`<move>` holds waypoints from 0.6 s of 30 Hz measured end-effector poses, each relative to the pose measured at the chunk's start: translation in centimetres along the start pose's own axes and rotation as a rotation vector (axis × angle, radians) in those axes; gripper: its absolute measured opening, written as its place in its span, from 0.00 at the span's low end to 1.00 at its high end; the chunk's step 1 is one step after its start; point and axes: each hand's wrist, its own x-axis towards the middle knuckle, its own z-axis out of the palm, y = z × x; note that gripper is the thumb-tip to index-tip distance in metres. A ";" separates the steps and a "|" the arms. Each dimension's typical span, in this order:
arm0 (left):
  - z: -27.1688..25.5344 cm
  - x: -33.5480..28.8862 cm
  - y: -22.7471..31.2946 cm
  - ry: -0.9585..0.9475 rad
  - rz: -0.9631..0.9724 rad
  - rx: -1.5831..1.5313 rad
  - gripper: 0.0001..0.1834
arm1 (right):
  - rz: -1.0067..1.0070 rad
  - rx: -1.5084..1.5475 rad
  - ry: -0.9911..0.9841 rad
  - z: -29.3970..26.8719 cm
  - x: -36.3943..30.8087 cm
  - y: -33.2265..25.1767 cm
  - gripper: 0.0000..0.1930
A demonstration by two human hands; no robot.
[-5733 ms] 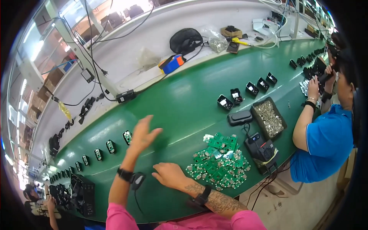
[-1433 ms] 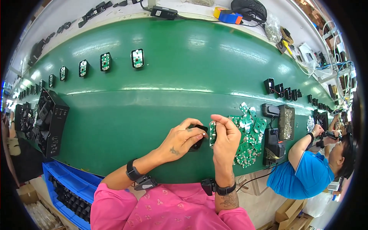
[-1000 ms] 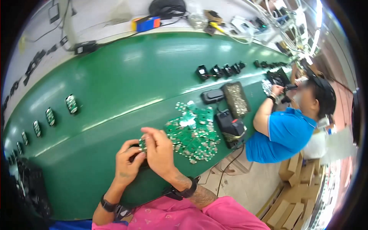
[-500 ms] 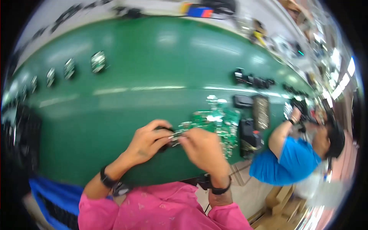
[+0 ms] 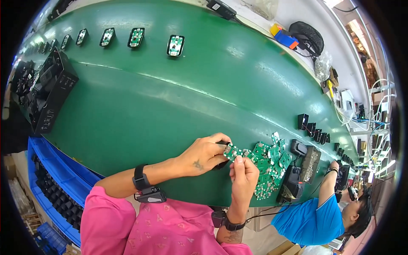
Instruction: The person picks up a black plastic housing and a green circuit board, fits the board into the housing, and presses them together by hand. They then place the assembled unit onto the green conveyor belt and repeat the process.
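Note:
My left hand (image 5: 204,154) is closed around a small black plastic housing (image 5: 222,165), mostly hidden behind my fingers. In my right hand (image 5: 244,172) a small green circuit board (image 5: 232,152) is pinched between thumb and fingers. The board is tilted, and its far end is against the housing and my left fingertips; whether it sits inside the housing, I cannot tell. Just right of my right hand lies a loose heap of green circuit boards (image 5: 272,163) on the green table (image 5: 140,114).
Black housings with boards inside (image 5: 175,45) line the far left. Empty-looking black housings (image 5: 311,128) stand at right. Beside the heap are a box of small metallic pieces (image 5: 310,163) and a black device (image 5: 292,182). A black carton (image 5: 57,93), blue crate (image 5: 63,182) and co-worker (image 5: 312,221) flank the table.
The whole view has shifted and sharpened, so the table's things sit elsewhere in the picture. My hands stay together at the housing; my right hand has turned, and the board now shows plainly.

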 end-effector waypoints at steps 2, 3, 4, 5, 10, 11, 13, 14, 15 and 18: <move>0.1 0.0 0.0 -0.009 -0.004 -0.005 0.07 | -0.012 0.002 -0.013 -0.4 -0.1 -0.1 0.15; 0.4 0.0 -0.1 0.032 0.013 -0.027 0.07 | 0.025 0.012 -0.047 -0.7 -0.3 -0.3 0.15; 0.5 0.1 -0.2 0.074 0.029 -0.049 0.07 | 0.062 0.021 -0.082 -0.9 -0.3 -0.5 0.16; 0.4 0.1 -0.3 0.074 0.030 -0.047 0.07 | 0.060 0.022 -0.083 -0.9 -0.2 -0.4 0.16; -0.2 0.3 0.1 -0.033 -0.027 -0.006 0.11 | 0.067 0.029 -0.048 -0.9 -0.2 -0.1 0.17; -0.2 0.3 0.4 -0.038 -0.027 -0.002 0.11 | 0.068 0.034 -0.045 -0.9 -0.2 -0.1 0.17; -0.4 0.4 1.0 -0.038 -0.025 0.069 0.18 | 0.035 -0.086 -0.016 -0.5 0.0 -0.1 0.18; -0.2 0.6 0.8 -0.044 -0.024 0.076 0.18 | 0.034 -0.077 -0.012 -0.5 0.1 0.0 0.18; 0.0 0.7 0.6 0.016 0.052 0.103 0.24 | 0.012 -0.110 -0.009 -0.6 0.2 0.0 0.18; -0.2 0.6 0.7 0.063 0.000 -0.076 0.34 | -0.008 -0.140 -0.019 -0.5 0.4 0.0 0.18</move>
